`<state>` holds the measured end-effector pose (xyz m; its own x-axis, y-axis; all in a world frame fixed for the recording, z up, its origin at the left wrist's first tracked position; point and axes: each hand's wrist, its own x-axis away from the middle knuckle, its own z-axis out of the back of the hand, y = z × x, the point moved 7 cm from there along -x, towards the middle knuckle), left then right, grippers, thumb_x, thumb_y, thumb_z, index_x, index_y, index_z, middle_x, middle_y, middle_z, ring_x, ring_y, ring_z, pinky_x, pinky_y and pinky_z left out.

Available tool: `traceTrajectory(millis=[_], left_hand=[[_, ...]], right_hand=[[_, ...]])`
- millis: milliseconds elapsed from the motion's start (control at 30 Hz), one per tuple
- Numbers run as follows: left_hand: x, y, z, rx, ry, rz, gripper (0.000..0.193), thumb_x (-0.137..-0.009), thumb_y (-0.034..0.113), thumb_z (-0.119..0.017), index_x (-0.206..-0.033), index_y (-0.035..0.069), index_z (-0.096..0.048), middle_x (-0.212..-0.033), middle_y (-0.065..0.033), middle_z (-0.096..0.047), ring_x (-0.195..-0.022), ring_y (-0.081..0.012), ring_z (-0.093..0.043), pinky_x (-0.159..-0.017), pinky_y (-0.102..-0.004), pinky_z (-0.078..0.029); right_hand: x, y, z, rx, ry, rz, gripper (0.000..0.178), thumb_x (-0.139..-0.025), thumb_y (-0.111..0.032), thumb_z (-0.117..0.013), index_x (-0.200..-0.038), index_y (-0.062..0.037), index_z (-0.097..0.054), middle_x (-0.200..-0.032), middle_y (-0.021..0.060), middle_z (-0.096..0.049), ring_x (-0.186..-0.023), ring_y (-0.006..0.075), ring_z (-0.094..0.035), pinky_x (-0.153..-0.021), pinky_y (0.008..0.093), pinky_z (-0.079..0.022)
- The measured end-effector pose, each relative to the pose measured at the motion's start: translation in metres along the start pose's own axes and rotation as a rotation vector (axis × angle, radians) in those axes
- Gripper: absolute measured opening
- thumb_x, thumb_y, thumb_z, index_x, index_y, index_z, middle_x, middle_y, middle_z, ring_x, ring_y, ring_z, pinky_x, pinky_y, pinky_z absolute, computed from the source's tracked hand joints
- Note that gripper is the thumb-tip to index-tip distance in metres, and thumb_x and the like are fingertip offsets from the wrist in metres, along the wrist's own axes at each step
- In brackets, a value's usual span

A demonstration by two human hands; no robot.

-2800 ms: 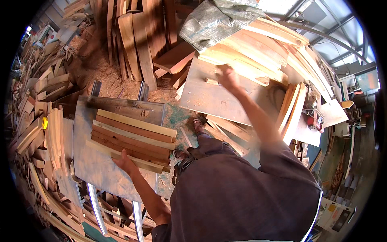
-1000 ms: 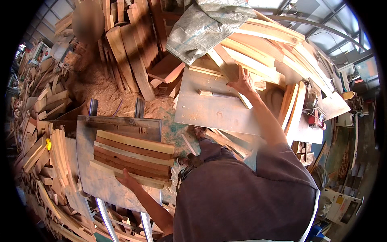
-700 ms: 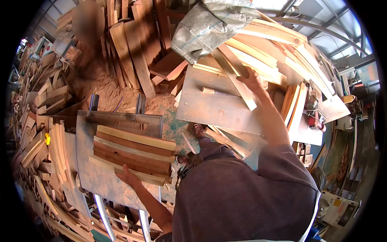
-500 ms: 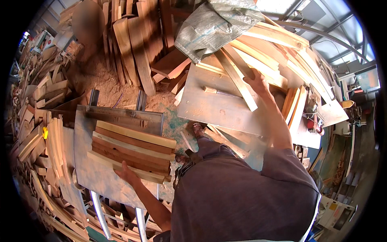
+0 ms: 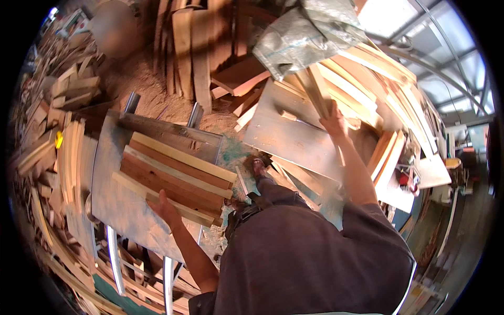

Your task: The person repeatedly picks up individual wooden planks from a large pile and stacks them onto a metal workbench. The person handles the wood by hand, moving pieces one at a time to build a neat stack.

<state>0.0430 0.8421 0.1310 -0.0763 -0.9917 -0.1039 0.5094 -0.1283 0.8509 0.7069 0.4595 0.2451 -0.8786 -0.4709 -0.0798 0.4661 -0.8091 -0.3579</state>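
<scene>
On the metal-topped table (image 5: 110, 163) at left, several curved wooden strips (image 5: 176, 176) lie side by side, pale and reddish brown in turn. My left hand (image 5: 165, 210) rests against the near pale strip, thumb and fingers apart. To the right, my right hand (image 5: 334, 123) is closed round a long wooden strip (image 5: 316, 92) above a second board-topped surface (image 5: 294, 149). Part of that strip is hidden by the hand, and whether a second strip is in the grip is hard to see. A thin tool with a wooden handle (image 5: 289, 115) lies close by.
A grey woven sheet (image 5: 310, 39) drapes over a pile of pale strips (image 5: 362, 79) at far right. Tall planks (image 5: 191, 52) stand beyond a sawdust heap (image 5: 152, 97). Offcuts (image 5: 73, 86) crowd the left side. Loose boards (image 5: 296, 181) lie on the floor by my foot.
The view has shifted and tilted slightly. In my right hand the strip has swung closer to the one beside it. My left hand stays at the near edge of the row.
</scene>
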Motion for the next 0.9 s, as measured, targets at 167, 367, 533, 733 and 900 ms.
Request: traceTrajectory(millis=[167,367,533,733,900], left_hand=[[0.011,-0.008,0.019,-0.266,0.134,-0.048,0.075,-0.089,0.017,-0.07,-0.148,-0.011,-0.033,-0.152,-0.0263,-0.039,-0.137,-0.0372,-0.04,-0.118,-0.0404,-0.027],[0.019,0.088,0.006,0.262,0.148,0.259,0.081,-0.09,0.032,-0.071,-0.148,-0.009,-0.033,-0.146,-0.0253,-0.045,-0.134,-0.0352,-0.043,-0.115,-0.0395,-0.03],[0.02,0.116,0.018,0.359,0.182,0.264,0.077,-0.096,0.047,-0.064,-0.144,-0.008,-0.039,-0.137,-0.0237,-0.053,-0.125,-0.0334,-0.052,-0.107,-0.0412,-0.039],[0.012,0.067,-0.005,0.391,0.261,0.251,0.081,-0.103,0.057,-0.046,-0.151,-0.007,-0.03,-0.146,-0.0241,-0.045,-0.132,-0.0332,-0.046,-0.113,-0.0387,-0.033],[0.012,0.08,-0.004,0.649,0.158,0.244,0.073,-0.107,0.052,-0.039,-0.152,-0.004,-0.03,-0.149,-0.0237,-0.041,-0.135,-0.0336,-0.044,-0.113,-0.0386,-0.033]], right_hand=[[0.046,-0.075,0.069,-0.192,-0.326,0.001,0.058,-0.079,-0.012,-0.072,-0.134,-0.0002,-0.054,-0.104,0.0118,-0.067,-0.092,0.0227,-0.064,-0.081,0.0378,-0.053],[0.144,-0.065,0.045,-0.63,-0.586,0.06,0.07,-0.076,-0.003,-0.078,-0.141,-0.0023,-0.053,-0.113,0.0063,-0.067,-0.101,0.0178,-0.065,-0.09,0.0329,-0.054],[0.174,-0.182,-0.034,-0.969,-0.874,-0.006,0.093,-0.078,0.006,-0.076,-0.157,-0.0044,-0.028,-0.119,0.0149,-0.063,-0.108,0.02,-0.064,-0.087,0.0323,-0.058],[0.19,-0.365,-0.098,-0.871,-1.08,0.39,0.084,-0.082,-0.014,-0.077,-0.152,-0.0028,-0.033,-0.127,0.0227,-0.062,-0.111,0.0247,-0.063,-0.093,0.0364,-0.052],[0.225,-0.462,-0.14,-0.926,-1.18,0.446,0.082,-0.084,-0.024,-0.078,-0.151,-0.0046,-0.036,-0.11,0.0182,-0.069,-0.099,0.0254,-0.069,-0.084,0.0366,-0.054]])
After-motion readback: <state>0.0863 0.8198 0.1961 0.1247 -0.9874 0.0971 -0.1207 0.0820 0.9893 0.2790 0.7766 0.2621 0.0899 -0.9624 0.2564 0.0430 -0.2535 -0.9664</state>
